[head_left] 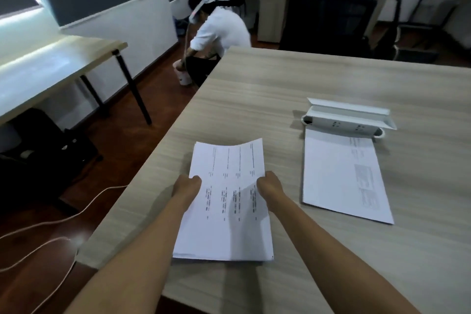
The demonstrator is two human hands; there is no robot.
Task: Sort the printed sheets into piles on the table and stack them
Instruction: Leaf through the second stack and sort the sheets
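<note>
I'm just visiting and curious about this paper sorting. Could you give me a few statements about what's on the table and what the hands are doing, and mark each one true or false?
1. Both hands hold the same sheet, the left hand on its left edge and the right hand on its right edge. True.
2. The held sheet hangs over the floor. False: it is above a stack of paper near the front of the table.
3. A second pile lies to the right of that stack. True.
4. The white printer sits on the floor. False: it sits on the table, at the far end of the second pile.
</note>
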